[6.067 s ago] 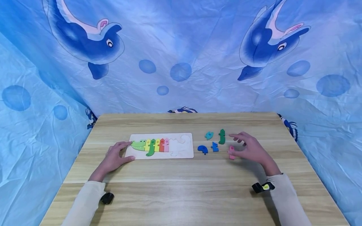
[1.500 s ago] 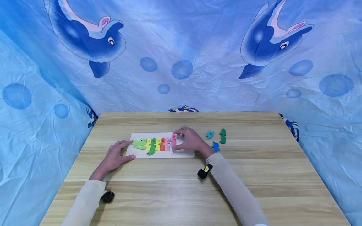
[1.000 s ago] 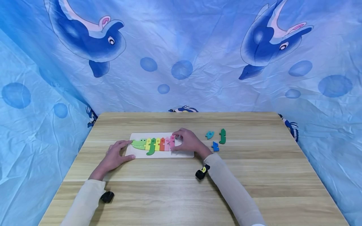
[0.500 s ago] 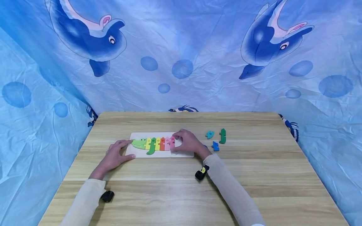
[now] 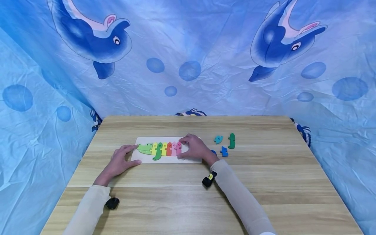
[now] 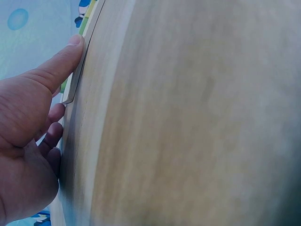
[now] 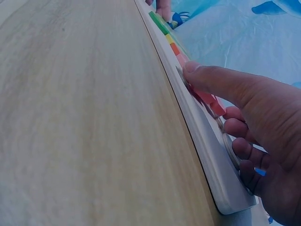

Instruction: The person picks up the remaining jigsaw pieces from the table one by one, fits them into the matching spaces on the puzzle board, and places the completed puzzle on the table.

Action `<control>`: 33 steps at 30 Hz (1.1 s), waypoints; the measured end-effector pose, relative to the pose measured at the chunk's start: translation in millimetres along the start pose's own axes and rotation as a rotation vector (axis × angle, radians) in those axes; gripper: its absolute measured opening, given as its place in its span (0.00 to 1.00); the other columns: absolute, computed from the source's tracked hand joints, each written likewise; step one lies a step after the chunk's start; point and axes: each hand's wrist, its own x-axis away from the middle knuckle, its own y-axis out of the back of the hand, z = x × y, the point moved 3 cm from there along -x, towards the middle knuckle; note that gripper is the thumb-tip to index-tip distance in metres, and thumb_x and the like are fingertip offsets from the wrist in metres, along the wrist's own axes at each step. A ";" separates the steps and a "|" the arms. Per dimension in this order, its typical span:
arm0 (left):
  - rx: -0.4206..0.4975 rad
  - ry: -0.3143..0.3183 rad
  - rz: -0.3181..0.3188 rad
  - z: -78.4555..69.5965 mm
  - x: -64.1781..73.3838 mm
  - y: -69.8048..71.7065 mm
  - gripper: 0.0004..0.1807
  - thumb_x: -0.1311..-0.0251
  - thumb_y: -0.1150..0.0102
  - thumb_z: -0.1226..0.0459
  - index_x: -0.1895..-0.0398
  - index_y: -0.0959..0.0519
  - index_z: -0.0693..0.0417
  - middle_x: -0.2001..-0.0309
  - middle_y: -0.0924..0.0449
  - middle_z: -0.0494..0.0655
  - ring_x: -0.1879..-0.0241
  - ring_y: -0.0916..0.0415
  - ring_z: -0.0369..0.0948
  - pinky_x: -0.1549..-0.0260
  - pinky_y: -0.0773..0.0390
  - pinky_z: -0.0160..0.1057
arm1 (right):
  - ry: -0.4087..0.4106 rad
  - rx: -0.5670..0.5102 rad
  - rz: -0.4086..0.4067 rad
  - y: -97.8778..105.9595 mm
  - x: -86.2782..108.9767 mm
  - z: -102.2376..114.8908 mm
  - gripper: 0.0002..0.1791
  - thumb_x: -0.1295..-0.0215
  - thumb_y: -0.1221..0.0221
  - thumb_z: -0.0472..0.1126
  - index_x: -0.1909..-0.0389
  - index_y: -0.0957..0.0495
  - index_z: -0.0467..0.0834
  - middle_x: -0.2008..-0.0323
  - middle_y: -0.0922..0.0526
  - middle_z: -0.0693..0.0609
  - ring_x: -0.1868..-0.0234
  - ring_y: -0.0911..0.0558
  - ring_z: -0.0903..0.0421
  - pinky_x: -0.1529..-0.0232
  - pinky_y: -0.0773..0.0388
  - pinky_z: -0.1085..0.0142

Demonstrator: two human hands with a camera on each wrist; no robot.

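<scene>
A pale puzzle board (image 5: 191, 160) lies on the table with a crocodile built up along it. Its green head (image 5: 144, 149) is at the left, followed by yellow, green, orange and pink body pieces. My right hand (image 5: 195, 147) pinches a deep pink puzzle piece (image 5: 179, 148) between thumb and fingers at the right end of the row. In the right wrist view this pink piece (image 7: 214, 104) sits tilted, one end raised above the board. My left hand (image 5: 118, 161) rests at the board's left end, thumb on the front corner and index finger by the crocodile's snout.
Right of the board lie a teal piece (image 5: 218, 139), a dark green leg piece (image 5: 231, 141) and a blue piece (image 5: 224, 151). Another blue piece (image 5: 213, 152) is mostly hidden behind my right wrist. A blue dolphin-print cloth (image 5: 188, 94) hangs behind the wooden table (image 5: 176, 202).
My right hand has carried the deep pink piece from the table's right side to the board, then lowered it beside the lighter pink piece. My left hand has stayed at the board's left end.
</scene>
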 end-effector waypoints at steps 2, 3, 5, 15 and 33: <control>-0.001 0.001 0.002 -0.1 0.1 0.2 0.44 0.43 0.26 0.49 0.26 0.32 0.56 0.29 0.38 0.67 0.34 0.43 0.65 0.40 0.47 0.68 | -0.002 0.001 0.005 0.0 -0.3 0.3 0.43 0.53 0.23 0.65 0.37 0.19 0.49 0.55 0.22 0.56 0.54 0.25 0.58 0.46 0.24 0.59; 0.000 0.002 0.002 -0.2 0.2 0.3 0.44 0.43 0.26 0.49 0.26 0.32 0.56 0.29 0.38 0.67 0.34 0.43 0.65 0.40 0.47 0.68 | -0.006 0.001 0.008 -0.1 -0.3 0.3 0.43 0.53 0.23 0.65 0.37 0.19 0.50 0.54 0.22 0.56 0.53 0.25 0.58 0.46 0.24 0.59; 0.000 0.005 -0.001 -0.3 0.2 0.2 0.44 0.43 0.25 0.49 0.26 0.32 0.56 0.29 0.38 0.67 0.34 0.43 0.65 0.40 0.47 0.68 | -0.016 0.004 0.014 -0.4 -0.4 0.3 0.43 0.53 0.24 0.66 0.37 0.19 0.50 0.54 0.22 0.56 0.52 0.25 0.58 0.44 0.25 0.59; 0.005 0.012 0.010 -1.5 -0.2 0.7 0.45 0.43 0.26 0.48 0.26 0.32 0.55 0.29 0.39 0.67 0.34 0.44 0.66 0.39 0.47 0.68 | -0.034 0.029 0.024 -1.5 -0.9 -0.7 0.43 0.53 0.23 0.65 0.36 0.19 0.51 0.53 0.23 0.55 0.52 0.27 0.56 0.45 0.26 0.59; 0.002 0.015 0.004 -3.1 1.3 0.3 0.44 0.42 0.26 0.49 0.26 0.32 0.56 0.29 0.38 0.66 0.35 0.43 0.65 0.39 0.48 0.68 | 0.080 -0.061 -0.031 46.8 19.5 -1.6 0.38 0.41 0.29 0.61 0.34 0.22 0.43 0.49 0.19 0.46 0.50 0.20 0.50 0.50 0.21 0.56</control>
